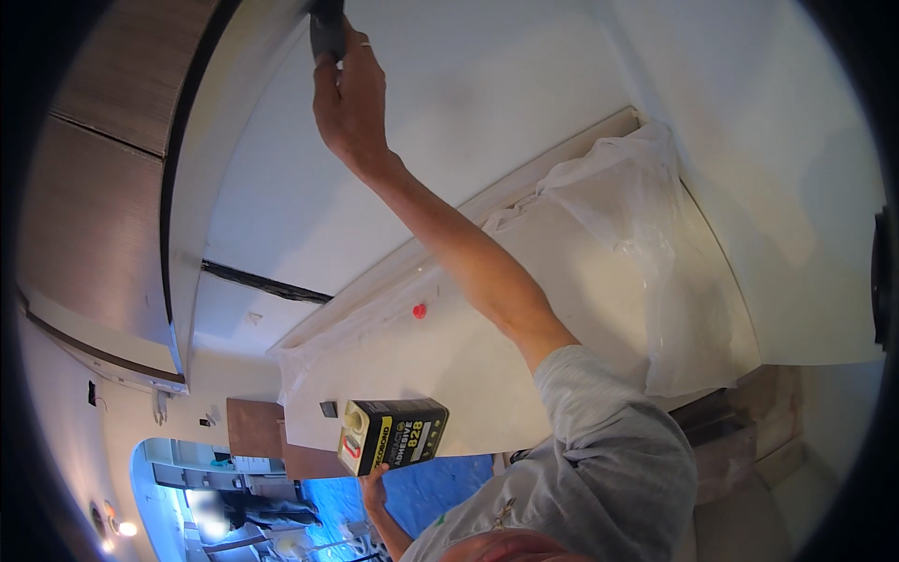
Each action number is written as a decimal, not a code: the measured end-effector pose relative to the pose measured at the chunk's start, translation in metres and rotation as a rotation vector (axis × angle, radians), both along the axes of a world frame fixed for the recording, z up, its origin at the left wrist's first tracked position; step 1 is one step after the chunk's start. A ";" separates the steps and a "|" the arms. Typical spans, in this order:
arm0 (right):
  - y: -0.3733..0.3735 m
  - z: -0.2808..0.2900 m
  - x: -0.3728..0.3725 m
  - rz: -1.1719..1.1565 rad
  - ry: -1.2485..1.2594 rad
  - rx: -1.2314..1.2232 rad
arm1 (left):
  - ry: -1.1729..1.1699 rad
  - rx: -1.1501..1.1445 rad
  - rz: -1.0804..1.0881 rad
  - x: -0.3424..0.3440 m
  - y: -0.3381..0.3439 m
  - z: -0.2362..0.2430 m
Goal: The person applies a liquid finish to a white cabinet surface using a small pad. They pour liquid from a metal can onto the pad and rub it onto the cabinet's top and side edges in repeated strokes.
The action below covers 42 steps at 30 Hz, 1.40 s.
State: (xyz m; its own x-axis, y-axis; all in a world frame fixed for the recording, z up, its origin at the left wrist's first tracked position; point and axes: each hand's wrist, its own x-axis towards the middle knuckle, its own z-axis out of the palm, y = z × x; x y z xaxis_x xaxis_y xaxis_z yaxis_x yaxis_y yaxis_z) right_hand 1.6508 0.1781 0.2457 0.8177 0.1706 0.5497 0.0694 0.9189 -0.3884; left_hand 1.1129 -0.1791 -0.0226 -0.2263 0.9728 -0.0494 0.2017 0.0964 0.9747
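Note:
My left hand [374, 487] holds a rectangular black-and-yellow adhesive tin [398, 434] low in the view, gripping it at its lower edge. The tin is tilted, with its round spout and a red handle facing left. Stretched up to the top edge, my right hand [353, 105] is closed round a black tool [328, 33]. The tool's far end runs out of the picture, so its kind does not show. Near my right hand is a smooth whitish wall panel [449, 103]. A small red cap [420, 311] lies on the cream surface [552, 281] below my right arm.
Crumpled clear plastic sheeting [618, 197] edges the cream surface. A small dark block [329, 409] rests near the tin. Brown cabinet doors [94, 215] line the left. A dark strip [267, 282] crosses the panel. Beyond lie blue floor sheeting [421, 492] and another person [267, 510].

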 end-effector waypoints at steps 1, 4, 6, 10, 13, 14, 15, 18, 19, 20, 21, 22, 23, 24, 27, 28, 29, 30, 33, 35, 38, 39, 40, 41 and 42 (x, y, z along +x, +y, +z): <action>0.000 0.000 -0.002 0.002 0.007 0.021 | -0.002 -0.003 0.003 0.001 0.000 0.001; 0.001 0.017 -0.010 0.017 0.122 -0.114 | -0.006 -0.005 0.002 0.002 -0.001 0.001; 0.003 0.042 -0.024 -0.114 0.112 -0.094 | -0.011 0.000 -0.001 0.000 -0.001 -0.001; 0.009 0.061 -0.064 -0.019 0.125 0.012 | -0.021 0.004 0.002 -0.004 -0.001 -0.006; 0.023 0.023 -0.077 0.001 -0.053 -0.103 | -0.027 0.012 0.021 -0.004 0.000 -0.007; 0.029 0.007 -0.077 -0.032 -0.087 -0.139 | -0.032 0.030 0.019 -0.005 -0.001 -0.007; 0.037 -0.007 -0.074 0.040 -0.061 -0.165 | -0.021 0.010 0.033 -0.004 -0.001 -0.007; 0.060 -0.021 -0.050 0.523 0.199 -0.156 | -0.008 0.002 0.031 -0.003 -0.001 -0.005; 0.067 -0.017 -0.038 0.657 0.235 -0.017 | -0.009 0.001 0.028 -0.004 -0.001 -0.005; 0.072 -0.010 -0.024 0.810 0.276 0.097 | -0.027 0.029 -0.007 -0.004 -0.001 -0.004; 0.075 -0.003 -0.009 0.974 0.302 0.173 | -0.003 0.004 0.026 -0.004 -0.002 -0.004; 0.074 0.002 0.006 1.062 0.286 0.212 | 0.002 0.010 0.025 -0.005 -0.002 -0.005; 0.072 0.006 0.020 1.092 0.250 0.235 | -0.010 0.038 -0.014 -0.006 -0.002 -0.005; 0.068 0.007 0.033 1.108 0.236 0.239 | 0.000 0.012 0.024 -0.006 -0.002 -0.005; 0.045 0.000 0.061 1.102 0.141 0.277 | -0.015 -0.001 0.011 -0.008 -0.002 -0.006; 0.037 -0.003 0.067 1.112 0.155 0.278 | -0.016 -0.011 0.005 -0.008 -0.002 -0.006; 0.028 -0.004 0.071 1.124 0.172 0.279 | -0.028 0.005 -0.030 -0.008 -0.002 -0.005; 0.019 -0.004 0.073 1.130 0.165 0.331 | -0.013 -0.023 0.002 -0.007 -0.001 -0.004; -0.006 0.001 0.079 1.134 0.216 0.350 | -0.006 -0.029 0.013 -0.006 -0.001 -0.002; -0.021 0.002 0.083 1.102 0.216 0.391 | -0.023 0.006 -0.026 -0.006 -0.001 -0.002; -0.035 -0.003 0.081 0.888 0.146 0.419 | -0.026 -0.007 -0.021 -0.006 -0.001 -0.003; -0.036 -0.006 0.077 0.788 0.115 0.418 | -0.014 -0.020 0.000 -0.007 -0.001 -0.003; -0.035 -0.007 0.069 0.527 0.086 0.307 | -0.010 -0.021 0.000 -0.007 -0.001 -0.004; -0.031 -0.007 0.058 0.267 0.054 0.194 | -0.007 -0.012 -0.009 -0.008 -0.001 -0.004; -0.025 -0.005 0.045 0.043 0.004 0.063 | -0.015 -0.023 -0.008 -0.008 -0.001 -0.004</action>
State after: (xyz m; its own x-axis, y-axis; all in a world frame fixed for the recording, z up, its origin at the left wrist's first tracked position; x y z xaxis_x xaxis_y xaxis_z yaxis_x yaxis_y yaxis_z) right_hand 1.6959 0.1528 0.2409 0.8125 0.1710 0.5573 0.0275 0.9437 -0.3296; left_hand 1.1046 -0.1803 -0.0270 -0.2176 0.9732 -0.0747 0.1882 0.1169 0.9751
